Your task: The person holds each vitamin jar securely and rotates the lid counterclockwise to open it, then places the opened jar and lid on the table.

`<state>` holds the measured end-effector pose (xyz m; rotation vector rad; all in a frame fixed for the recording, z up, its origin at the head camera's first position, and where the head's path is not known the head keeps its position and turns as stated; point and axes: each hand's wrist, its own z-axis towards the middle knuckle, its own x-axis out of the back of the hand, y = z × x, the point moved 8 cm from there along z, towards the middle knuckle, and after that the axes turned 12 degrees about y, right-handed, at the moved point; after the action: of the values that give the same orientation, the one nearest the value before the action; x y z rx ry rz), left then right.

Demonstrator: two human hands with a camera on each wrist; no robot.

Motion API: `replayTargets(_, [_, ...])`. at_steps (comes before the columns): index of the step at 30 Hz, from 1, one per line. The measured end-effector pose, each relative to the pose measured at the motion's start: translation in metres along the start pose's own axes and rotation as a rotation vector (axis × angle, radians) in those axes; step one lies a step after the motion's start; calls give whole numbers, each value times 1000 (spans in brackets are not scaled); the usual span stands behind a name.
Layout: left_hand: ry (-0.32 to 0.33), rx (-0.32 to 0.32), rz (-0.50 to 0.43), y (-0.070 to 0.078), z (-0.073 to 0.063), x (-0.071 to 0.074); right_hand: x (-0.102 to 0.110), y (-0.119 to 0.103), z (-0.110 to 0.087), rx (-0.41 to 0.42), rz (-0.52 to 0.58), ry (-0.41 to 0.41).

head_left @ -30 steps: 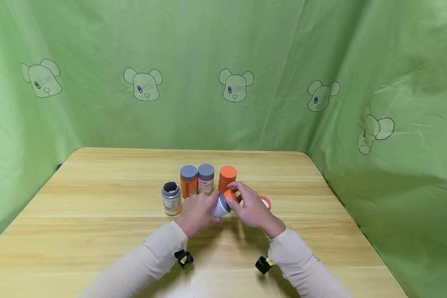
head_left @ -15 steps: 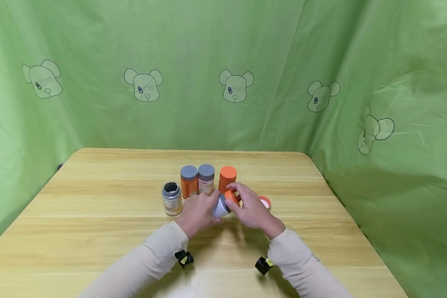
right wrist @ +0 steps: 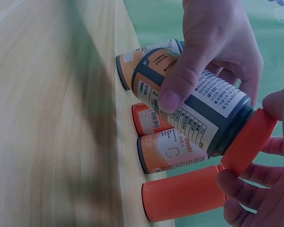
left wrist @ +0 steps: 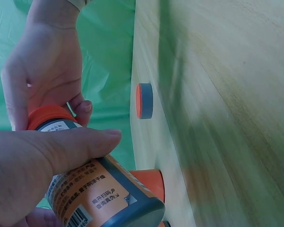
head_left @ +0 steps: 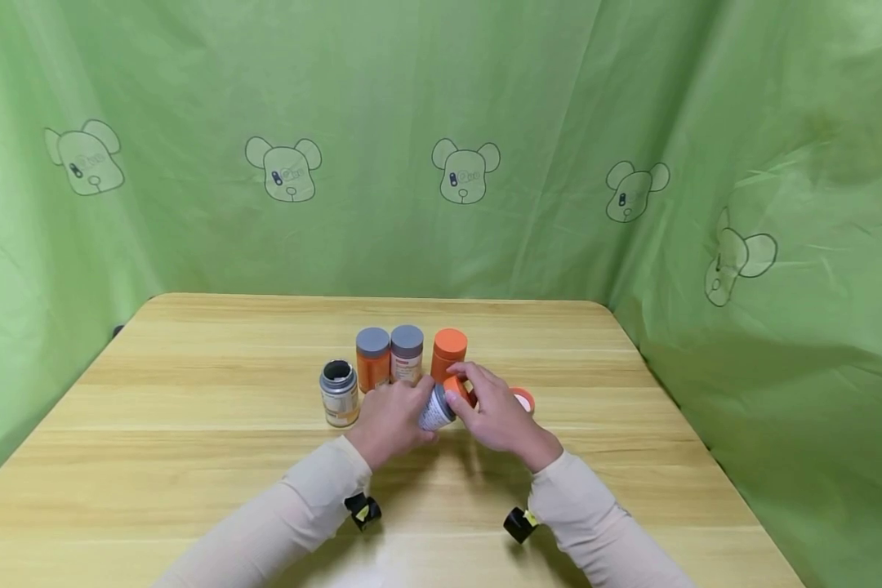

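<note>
My left hand (head_left: 393, 415) grips a tilted supplement bottle (right wrist: 194, 101) with a white, orange and dark-grey label, its thumb across the side. With thumb and fingertips, my right hand (head_left: 501, 415) pinches the orange cap (right wrist: 250, 142) at the bottle's upper end. A band of dark neck shows between cap and bottle body in the right wrist view. The bottle is held over the table, its capped end pointing up toward my right hand. Behind it stands an orange bottle (head_left: 449, 358), partly covered by my right fingers in the head view.
An uncapped bottle (head_left: 340, 400) stands left of my hands. Two grey-capped bottles, one orange (head_left: 372, 359) and one whitish (head_left: 407, 355), stand side by side behind. A loose lid (left wrist: 145, 101) lies on the wooden table (head_left: 191, 457) to the right. Green curtain (head_left: 382, 147) surrounds the table.
The orange cap and my right fingers shift very slightly at the bottle's mouth. My left hand, the held bottle and the standing bottles stay in place.
</note>
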<state>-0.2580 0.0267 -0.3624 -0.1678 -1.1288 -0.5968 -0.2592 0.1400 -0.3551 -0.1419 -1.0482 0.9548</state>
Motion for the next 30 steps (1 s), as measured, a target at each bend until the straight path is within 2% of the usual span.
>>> replayTargets(6, [3, 1, -6, 1, 1, 1, 3, -4, 0, 38, 28, 3])
replayTargets(15, [-1, 27, -2, -2, 0, 0, 2, 3, -1, -35, -27, 41])
replayTargets(24, [8, 7, -20, -1, -1, -1, 2, -1, -1, 10, 31, 22])
replayTargets(30, [23, -2, -15, 0, -1, -1, 3, 3, -1, -24, -1, 31])
